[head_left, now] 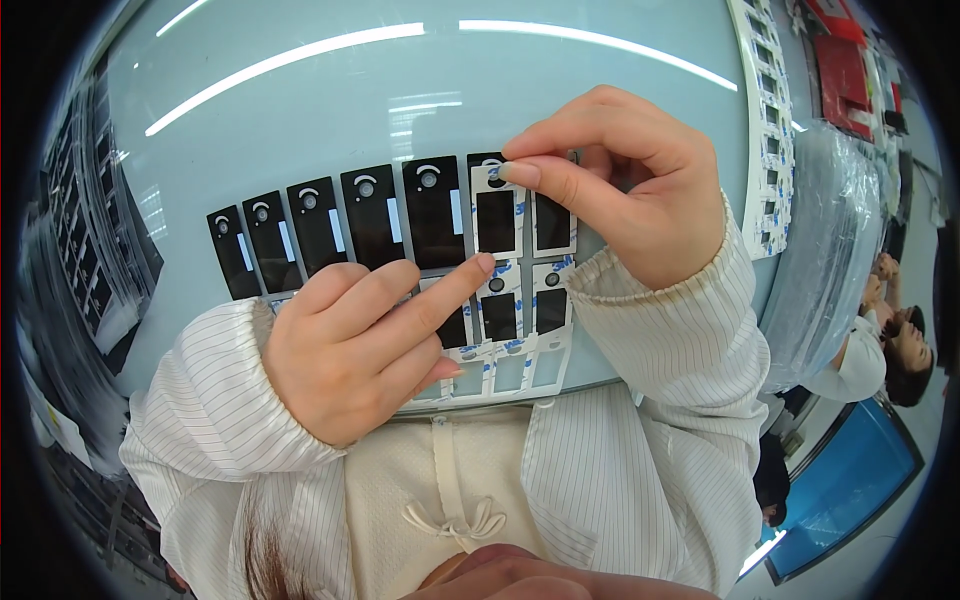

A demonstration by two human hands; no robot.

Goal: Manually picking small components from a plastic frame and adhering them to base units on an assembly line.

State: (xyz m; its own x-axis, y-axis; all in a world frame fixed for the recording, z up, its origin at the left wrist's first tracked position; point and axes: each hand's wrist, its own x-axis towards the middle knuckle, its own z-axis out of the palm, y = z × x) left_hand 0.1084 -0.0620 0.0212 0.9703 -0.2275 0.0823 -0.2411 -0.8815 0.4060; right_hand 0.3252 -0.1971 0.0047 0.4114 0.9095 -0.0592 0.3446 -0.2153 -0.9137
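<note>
In the head view, the right hand (640, 185) pinches thumb and index finger together at the top of a white die-cut frame (512, 240), which lies over a black panel in the upper row on the glossy table (300, 130). The left hand (350, 345), loosely open with nothing visibly in its grasp, points a finger at the frame's lower edge, just right of the five bare black panels (434, 225) and above more white frames (535, 350).

Pale glossy tabletop (290, 120), reflected light strips (400, 31); blue panel (850, 485) lower right, possibly window.
</note>
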